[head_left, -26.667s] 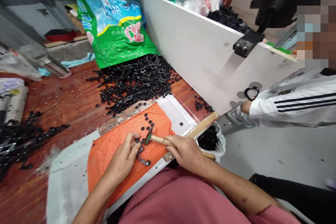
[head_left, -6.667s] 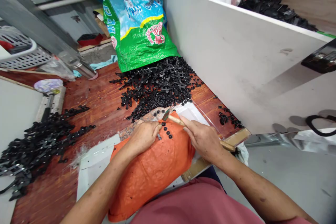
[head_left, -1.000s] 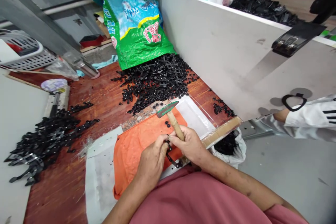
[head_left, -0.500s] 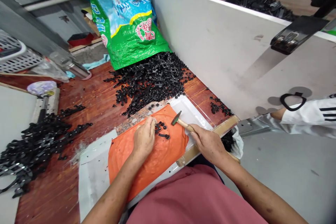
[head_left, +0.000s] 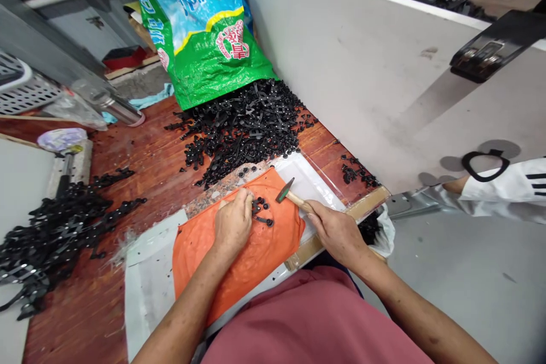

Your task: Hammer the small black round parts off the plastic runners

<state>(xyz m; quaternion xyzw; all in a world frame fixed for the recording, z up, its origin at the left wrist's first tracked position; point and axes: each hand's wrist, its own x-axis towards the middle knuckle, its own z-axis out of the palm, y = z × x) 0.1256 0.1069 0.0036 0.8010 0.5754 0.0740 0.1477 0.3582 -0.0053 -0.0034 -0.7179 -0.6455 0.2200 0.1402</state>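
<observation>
My right hand (head_left: 339, 233) is closed round the wooden handle of a small hammer (head_left: 294, 198), its dark head raised beside the small parts. Over an orange cloth (head_left: 205, 244), my left hand (head_left: 234, 219) is closed, fingers pressed together at a black plastic part (head_left: 265, 220) with round knobs. Its near end disappears behind the fingers. A few more round black pieces lie on the cloth around it. Beyond the cloth spreads a heap of black parts (head_left: 251, 125), spilling from a green and blue woven sack (head_left: 213, 77).
A pile of linked black parts (head_left: 63, 233) lies on the red-brown wooden table (head_left: 145, 142) at left. A tall white panel (head_left: 341, 68) borders the right side. Past it shows another person's white sleeve (head_left: 516, 187). A stone slab (head_left: 209, 196) sits under the cloth.
The hammer head has shifted slightly left and its angle differs a little. My left hand stays over the black part. The whole view has moved slightly.
</observation>
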